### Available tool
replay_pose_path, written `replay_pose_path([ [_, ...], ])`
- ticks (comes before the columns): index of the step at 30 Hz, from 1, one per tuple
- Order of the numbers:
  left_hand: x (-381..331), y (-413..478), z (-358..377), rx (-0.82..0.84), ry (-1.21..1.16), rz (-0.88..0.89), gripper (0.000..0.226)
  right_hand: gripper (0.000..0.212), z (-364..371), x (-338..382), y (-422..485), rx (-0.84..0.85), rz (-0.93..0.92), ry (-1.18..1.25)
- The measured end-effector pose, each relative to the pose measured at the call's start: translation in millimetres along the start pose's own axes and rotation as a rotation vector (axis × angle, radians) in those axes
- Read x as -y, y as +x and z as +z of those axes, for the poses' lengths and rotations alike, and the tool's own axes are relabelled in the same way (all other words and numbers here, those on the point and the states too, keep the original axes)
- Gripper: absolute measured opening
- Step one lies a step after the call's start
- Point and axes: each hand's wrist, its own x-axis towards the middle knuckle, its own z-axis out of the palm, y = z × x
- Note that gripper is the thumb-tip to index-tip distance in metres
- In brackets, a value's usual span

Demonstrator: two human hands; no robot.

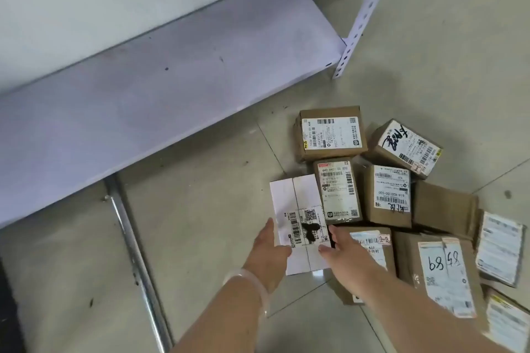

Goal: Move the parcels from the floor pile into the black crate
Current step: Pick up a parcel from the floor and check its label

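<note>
White parcel (298, 203) is clasped between the left hand (269, 249) and right hand (345, 252), thumbs on its top; brown parcels (385, 198) crowd just right of the right hand

Bottom-right parcel (507, 321) partly past the edge; small label print (338, 192) illegibly blurred.

Beside the left hand (268, 252), the white parcel (298, 203) is showing smooth matt card; right of it, brown parcels (387, 195) are showing dull cardboard, paper labels and glossy tape.
</note>
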Motion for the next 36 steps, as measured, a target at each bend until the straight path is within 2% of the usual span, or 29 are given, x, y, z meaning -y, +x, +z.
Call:
replay_pose_path([
  [2, -1.8, 7.1, 2.9, 0.049, -0.06, -0.032, 0.075, 0.057, 5.5, 1.3, 7.3, 0.018, 0.01, 0.048],
  [6, -8.4, 8.4, 3.9, 0.073, -0.16, -0.098, 0.08, 0.049, 11.8, 10.9, 16.5, 0.057, 0.088, 0.18],
  [8, -9.4, 2.9, 4.3, 0.095, -0.128, -0.11, 0.08, 0.059, 15.7, 14.6, 14.4, 0.104, 0.141, 0.176],
  [9, -7.7, 0.0, 4.7, 0.1, -0.092, -0.115, 0.08, 0.062, 17.8, 13.5, 12.8, 0.084, 0.141, 0.145],
  [11, -2.2, -2.2, 5.0, 0.086, -0.053, -0.121, 0.079, 0.062, 18.5, 7.5, 12.4, -0.06, 0.138, 0.048],
  [13, 3.3, -1.9, 4.1, 0.077, -0.09, -0.13, 0.078, 0.061, 15.0, 4.1, 12.8, -0.169, 0.165, -0.005],
  [15, 6.4, 0.6, 3.0, 0.071, -0.138, -0.128, 0.078, 0.059, 12.2, 2.6, 14.7, -0.184, 0.15, -0.024],
  [19, 16.2, 11.2, 9.9, 0.052, -0.179, -0.127, 0.074, 0.057, 24.9, 6.0, 24.2, -0.112, 0.075, -0.165],
  [21, 17.6, 10.5, 12.0, 0.031, -0.194, -0.104, 0.066, 0.056, 32.5, 8.7, 26.2, -0.111, 0.078, -0.13],
  [24, 13.2, -4.6, 4.4, 0.009, -0.273, -0.118, 0.06, 0.038, 34.8, 17.9, 18.3, -0.111, 0.051, 0.058],
  [29, -12.5, -78.0, -22.4, -0.089, -0.419, -0.077, 0.032, 0.042, 24.4, 46.3, -43.8, -0.102, 0.028, 0.274],
  [34, -64.6, -171.4, -58.4, -0.17, -0.483, 0.007, 0.041, 0.038, -10.1, 108.4, -146.0, -0.117, -0.044, 0.353],
  [36, -96.3, -216.5, -76.1, -0.162, -0.491, 0.051, 0.043, 0.044, -31.7, 144.2, -195.3, -0.113, -0.096, 0.347],
])
